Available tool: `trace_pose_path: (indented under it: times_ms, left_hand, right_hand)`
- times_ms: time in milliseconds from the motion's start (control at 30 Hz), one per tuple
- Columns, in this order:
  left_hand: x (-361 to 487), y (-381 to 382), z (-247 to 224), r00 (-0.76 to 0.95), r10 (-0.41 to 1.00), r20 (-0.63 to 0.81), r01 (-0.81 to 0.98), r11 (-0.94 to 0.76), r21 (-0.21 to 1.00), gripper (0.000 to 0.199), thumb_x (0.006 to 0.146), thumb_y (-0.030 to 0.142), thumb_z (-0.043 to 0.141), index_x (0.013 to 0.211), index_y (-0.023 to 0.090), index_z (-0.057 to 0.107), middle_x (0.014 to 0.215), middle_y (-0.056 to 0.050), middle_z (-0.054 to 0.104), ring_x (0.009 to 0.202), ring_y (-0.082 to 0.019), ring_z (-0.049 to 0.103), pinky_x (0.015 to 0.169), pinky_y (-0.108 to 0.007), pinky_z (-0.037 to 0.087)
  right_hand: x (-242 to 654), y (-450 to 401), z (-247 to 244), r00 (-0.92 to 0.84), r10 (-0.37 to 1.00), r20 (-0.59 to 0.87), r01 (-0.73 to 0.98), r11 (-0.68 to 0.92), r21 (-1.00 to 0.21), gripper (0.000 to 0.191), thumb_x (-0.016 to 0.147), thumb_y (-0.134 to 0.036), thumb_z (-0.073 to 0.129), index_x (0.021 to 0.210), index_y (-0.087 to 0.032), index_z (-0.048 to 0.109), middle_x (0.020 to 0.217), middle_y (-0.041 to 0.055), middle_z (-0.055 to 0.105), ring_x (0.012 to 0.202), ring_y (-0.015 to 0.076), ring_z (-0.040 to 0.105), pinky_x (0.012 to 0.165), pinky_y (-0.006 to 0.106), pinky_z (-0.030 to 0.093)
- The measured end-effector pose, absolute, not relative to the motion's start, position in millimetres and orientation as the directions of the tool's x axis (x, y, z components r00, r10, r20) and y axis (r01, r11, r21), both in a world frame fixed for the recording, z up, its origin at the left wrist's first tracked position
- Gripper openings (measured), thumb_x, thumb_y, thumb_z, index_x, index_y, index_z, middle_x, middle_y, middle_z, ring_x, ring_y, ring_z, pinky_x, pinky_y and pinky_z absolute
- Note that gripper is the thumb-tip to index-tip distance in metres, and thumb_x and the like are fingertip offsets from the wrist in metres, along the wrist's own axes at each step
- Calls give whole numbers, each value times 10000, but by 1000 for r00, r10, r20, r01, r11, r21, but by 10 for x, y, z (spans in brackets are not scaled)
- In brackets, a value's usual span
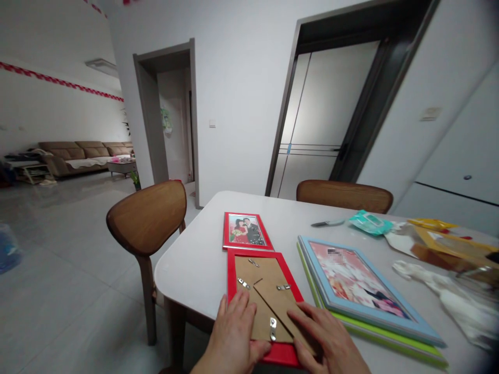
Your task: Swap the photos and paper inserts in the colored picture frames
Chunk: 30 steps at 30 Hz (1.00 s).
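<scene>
A red picture frame (pixel 232 270) lies face down near the table's front edge, its brown backing board (pixel 268 266) and several metal clips showing. My left hand (pixel 236 332) rests with spread fingers on the backing's left side and the frame's lower left. My right hand (pixel 329 335) lies on the lower right, its fingers on the brown stand flap (pixel 278 306), fingers apart. Just beyond, a second red frame (pixel 226 231) with a couple's photo lies face up. To the right, a light blue frame (pixel 317 265) is stacked on a green one (pixel 393 340).
On the white table (pixel 191 259), a knife (pixel 327 223), a turquoise wipes packet (pixel 370 222), yellow packaging (pixel 432 224) and a crumpled white cloth (pixel 448 296) lie to the right. Wooden chairs (pixel 150 215) stand at the left and far sides.
</scene>
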<state>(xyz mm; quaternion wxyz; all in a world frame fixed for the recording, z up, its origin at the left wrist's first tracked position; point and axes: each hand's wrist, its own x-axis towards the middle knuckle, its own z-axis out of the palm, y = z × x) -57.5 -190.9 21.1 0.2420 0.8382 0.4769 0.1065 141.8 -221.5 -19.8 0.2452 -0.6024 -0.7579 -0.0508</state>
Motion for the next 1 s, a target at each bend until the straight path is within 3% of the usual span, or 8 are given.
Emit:
trace_pose_path:
  times_ms: [333,467,833,1000]
  left_hand:
    - [-658,-1936,192,555,829,-73,749,-459,478,599,713,387,533,1219,109,378,1332,-130,259,1238,-253,190,1009,-469,134]
    - [-733,-1923,77,574,819,8,709,-502,496,668,652,478,577,1192,119,413,1317,-144,292,1228,-269,219,997,-507,135]
    - [-738,-1903,0,553,832,55,708,-503,495,626,607,374,647,1130,83,464,1310,-166,301,1219,-270,241,991,-457,230]
    - [-724,-1888,-36,558,827,73,714,-523,466,671,629,425,619,1151,42,441,1299,-194,302,1211,-278,255,986,-436,261]
  right_hand:
    - [1310,-2192,-237,-153,901,406,915,285,-287,309,713,-305,476,995,-232,580,1027,86,543,960,222,485,823,395,403]
    - [1304,-2213,-220,-154,909,387,898,293,-329,309,727,-297,459,1005,-215,568,1061,94,507,1005,216,449,851,372,390]
    - [1317,-1802,-21,-88,947,308,945,177,-274,336,785,-307,362,1024,-192,567,1010,110,506,940,220,457,815,365,372]
    - [1286,-1737,21,-111,962,248,930,189,-316,311,800,-308,335,849,-166,608,942,102,494,890,196,465,805,333,371]
